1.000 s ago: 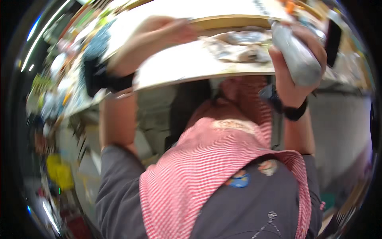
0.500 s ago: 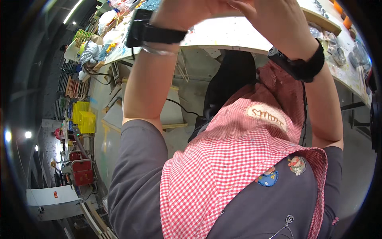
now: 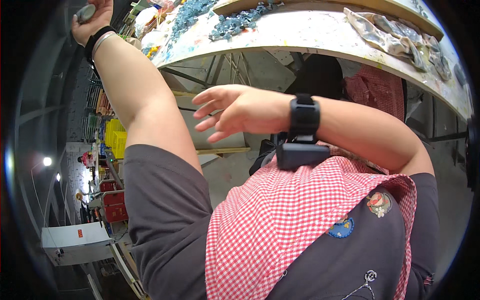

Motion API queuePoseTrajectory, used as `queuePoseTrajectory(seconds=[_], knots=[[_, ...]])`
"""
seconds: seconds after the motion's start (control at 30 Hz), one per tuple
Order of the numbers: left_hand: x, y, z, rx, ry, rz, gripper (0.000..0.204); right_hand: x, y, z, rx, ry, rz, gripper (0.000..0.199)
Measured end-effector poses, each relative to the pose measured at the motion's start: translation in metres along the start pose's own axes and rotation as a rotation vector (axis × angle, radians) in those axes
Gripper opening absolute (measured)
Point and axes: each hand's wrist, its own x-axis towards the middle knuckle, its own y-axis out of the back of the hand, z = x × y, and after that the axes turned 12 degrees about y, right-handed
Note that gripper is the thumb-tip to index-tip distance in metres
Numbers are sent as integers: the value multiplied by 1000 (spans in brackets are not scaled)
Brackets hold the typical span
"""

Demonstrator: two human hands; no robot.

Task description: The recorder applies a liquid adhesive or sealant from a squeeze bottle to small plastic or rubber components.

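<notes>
Stretched out to the far left, my left hand has its fingers wrapped round a smooth grey-green rounded object; its kind is not clear. In front of my body, at the near side of the worktable, hangs my right hand. Its fingers are spread and hold nothing. A black strapped device sits on my right wrist. On the paint-spotted white tabletop lie heaps of small blue-grey pieces. Crumpled, stained cloth gloves rest at the table's right side.
A wooden strip runs along the table's far part. Metal table legs and a leaning board stand below. Yellow crates and red boxes are off to the left. My red checked apron hangs close beneath my right arm.
My left hand has swung from above the table to the far left, where it now shows the grey-green object. My right hand has come down and inward, fingers spread. The gloves and blue-grey heaps show more.
</notes>
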Motion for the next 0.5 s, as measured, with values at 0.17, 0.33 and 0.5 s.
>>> queuePoseTrajectory(seconds=[0.17,0.33,0.5], knots=[[-11,21,7,-3,-178,139,35,4,-25,3,202,84,-167,61],[-12,39,9,-109,-214,177,32,-13,-21,-9,-24,18,-269,47],[-9,56,5,-41,-176,238,32,0,-17,-16,-186,84,-289,45]])
